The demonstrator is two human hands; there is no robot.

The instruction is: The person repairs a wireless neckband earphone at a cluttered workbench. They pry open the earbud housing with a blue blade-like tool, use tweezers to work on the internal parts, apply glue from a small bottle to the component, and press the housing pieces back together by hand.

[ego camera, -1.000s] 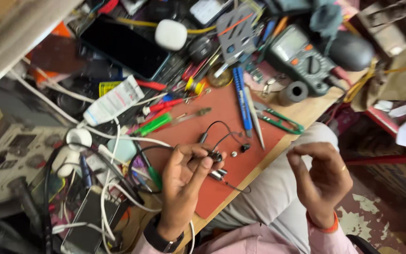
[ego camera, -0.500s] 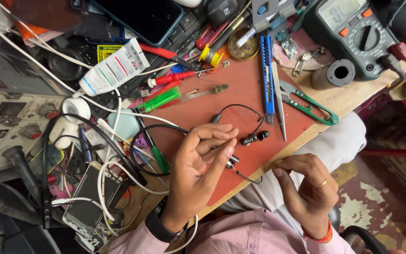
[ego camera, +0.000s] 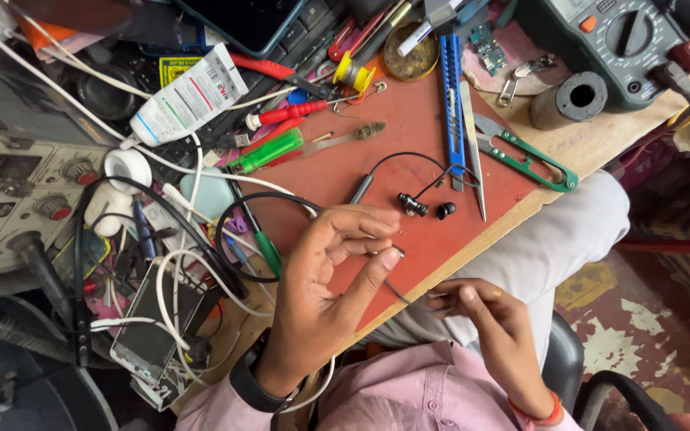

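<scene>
Thin black wire (ego camera: pixel 397 289) pinched by left hand (ego camera: pixel 325 279) fingers and right hand (ego camera: pixel 485 315) fingers. Beyond fingers: red mat (ego camera: pixel 409 152) on cluttered wooden bench (ego camera: pixel 600 136), black earbuds (ego camera: pixel 425 207). Worn patterned floor (ego camera: pixel 632 319) seen right of fingers.

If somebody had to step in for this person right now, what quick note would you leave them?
Left hand: raised over the red mat, fingertips pinching a thin black wire.
Right hand: near the desk edge above the lap, fingers curled at the same wire's lower end; its grip is hard to make out.
Black earbuds: lying on the mat, cable looping up beside the blue utility knife and the green snips.
Done: earbuds laid out, wire picked up.
Left: cannot tell; no joint or cut is visible.
</scene>
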